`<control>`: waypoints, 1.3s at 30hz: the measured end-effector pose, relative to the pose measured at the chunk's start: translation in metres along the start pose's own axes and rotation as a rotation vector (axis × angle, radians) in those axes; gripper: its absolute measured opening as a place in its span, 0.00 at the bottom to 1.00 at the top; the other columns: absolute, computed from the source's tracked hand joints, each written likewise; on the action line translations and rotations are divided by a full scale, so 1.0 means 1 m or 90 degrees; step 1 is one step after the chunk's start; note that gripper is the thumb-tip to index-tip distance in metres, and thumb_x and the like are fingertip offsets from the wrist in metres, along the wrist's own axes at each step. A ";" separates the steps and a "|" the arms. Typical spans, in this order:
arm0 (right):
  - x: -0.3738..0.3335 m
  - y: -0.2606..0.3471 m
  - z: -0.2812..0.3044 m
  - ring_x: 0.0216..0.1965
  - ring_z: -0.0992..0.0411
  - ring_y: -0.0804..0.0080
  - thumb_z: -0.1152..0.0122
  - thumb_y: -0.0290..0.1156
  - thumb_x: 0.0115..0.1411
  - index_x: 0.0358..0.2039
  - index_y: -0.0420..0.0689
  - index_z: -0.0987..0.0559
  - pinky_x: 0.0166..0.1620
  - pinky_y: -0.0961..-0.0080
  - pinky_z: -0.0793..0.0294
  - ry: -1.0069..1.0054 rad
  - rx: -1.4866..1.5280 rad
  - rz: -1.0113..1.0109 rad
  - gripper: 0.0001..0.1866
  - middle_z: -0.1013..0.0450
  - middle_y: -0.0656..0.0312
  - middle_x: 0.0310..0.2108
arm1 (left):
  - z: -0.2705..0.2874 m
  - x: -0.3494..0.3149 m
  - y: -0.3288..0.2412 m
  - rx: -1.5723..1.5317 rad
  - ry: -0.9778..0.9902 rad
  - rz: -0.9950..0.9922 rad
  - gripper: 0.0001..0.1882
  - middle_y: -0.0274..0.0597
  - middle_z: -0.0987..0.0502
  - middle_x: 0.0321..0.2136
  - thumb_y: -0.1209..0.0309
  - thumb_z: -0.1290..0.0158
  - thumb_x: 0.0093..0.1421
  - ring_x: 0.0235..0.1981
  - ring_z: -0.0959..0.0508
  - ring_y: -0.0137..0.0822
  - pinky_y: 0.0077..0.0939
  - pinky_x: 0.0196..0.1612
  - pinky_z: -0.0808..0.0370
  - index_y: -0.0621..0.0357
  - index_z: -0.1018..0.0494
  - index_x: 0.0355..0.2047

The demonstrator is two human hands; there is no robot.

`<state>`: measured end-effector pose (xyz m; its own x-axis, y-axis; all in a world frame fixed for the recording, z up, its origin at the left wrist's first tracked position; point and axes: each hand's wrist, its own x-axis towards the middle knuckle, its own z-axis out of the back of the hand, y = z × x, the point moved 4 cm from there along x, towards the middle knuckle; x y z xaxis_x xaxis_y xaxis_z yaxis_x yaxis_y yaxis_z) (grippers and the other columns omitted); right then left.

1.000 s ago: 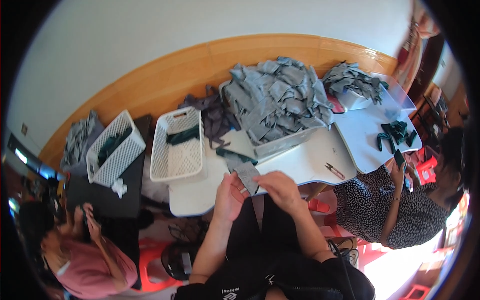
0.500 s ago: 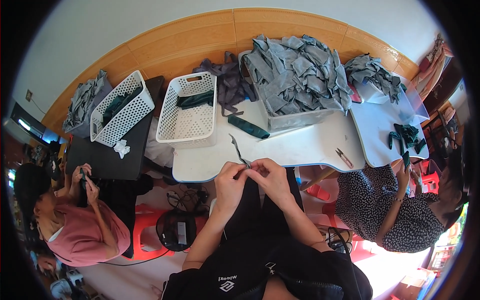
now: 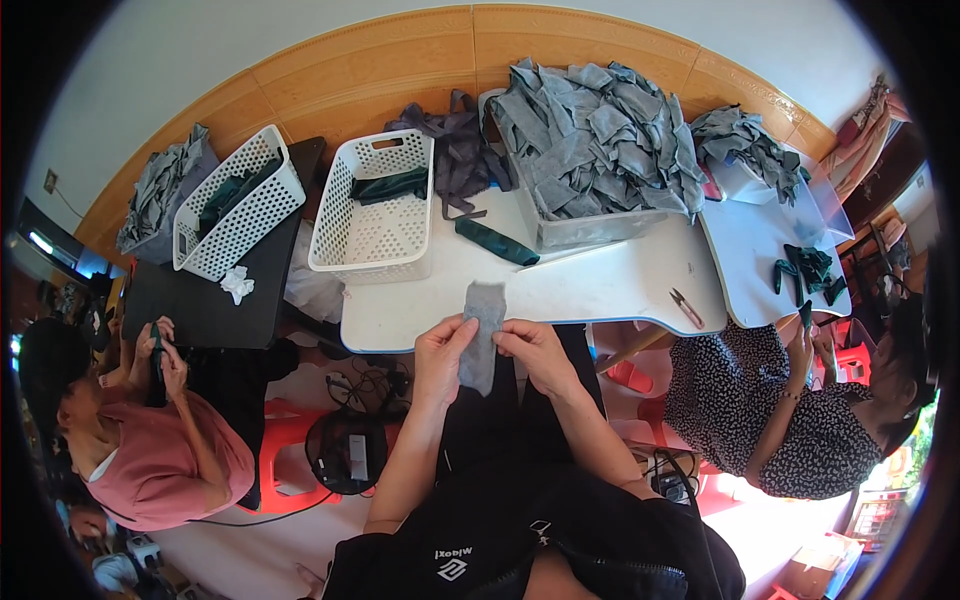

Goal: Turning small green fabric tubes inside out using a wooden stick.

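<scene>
At the white table (image 3: 590, 290), fingers (image 3: 516, 341) of both hands (image 3: 440, 358) pinch a grey strip (image 3: 482, 345) pointing lengthwise toward the wall (image 3: 375, 72).

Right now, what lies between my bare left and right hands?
The head view shows a grey rectangular fabric strip, held by the left hand and right hand.
</scene>
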<state>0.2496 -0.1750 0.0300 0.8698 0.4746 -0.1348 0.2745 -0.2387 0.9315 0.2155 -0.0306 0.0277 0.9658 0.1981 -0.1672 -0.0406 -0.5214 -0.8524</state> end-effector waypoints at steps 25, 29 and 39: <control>0.002 -0.048 0.011 0.26 0.30 0.82 0.32 0.29 0.52 0.23 0.46 0.24 0.25 0.86 0.40 -0.035 0.232 -0.126 0.08 0.26 0.67 0.24 | 0.010 -0.008 0.025 -0.002 0.105 0.126 0.06 0.41 0.21 0.29 0.80 0.44 0.56 0.30 0.21 0.29 0.22 0.35 0.22 0.65 0.24 0.35; -0.002 -0.052 0.013 0.27 0.30 0.81 0.31 0.30 0.52 0.24 0.47 0.23 0.27 0.84 0.37 0.032 0.293 -0.178 0.08 0.26 0.67 0.25 | 0.014 -0.006 0.036 -0.099 0.151 0.142 0.04 0.40 0.21 0.29 0.80 0.44 0.56 0.28 0.22 0.29 0.20 0.34 0.23 0.63 0.24 0.33; -0.006 -0.024 0.014 0.26 0.34 0.83 0.47 0.19 0.51 0.33 0.37 0.26 0.30 0.82 0.34 -0.264 -0.265 0.163 0.07 0.28 0.64 0.26 | 0.002 -0.010 0.046 0.129 0.124 0.007 0.01 0.33 0.25 0.25 0.79 0.44 0.57 0.26 0.26 0.23 0.15 0.32 0.29 0.63 0.23 0.30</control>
<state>0.2438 -0.1835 0.0035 0.9959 0.0597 0.0674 -0.0724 0.0871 0.9936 0.2032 -0.0551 -0.0105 0.9952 0.0198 -0.0956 -0.0831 -0.3418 -0.9361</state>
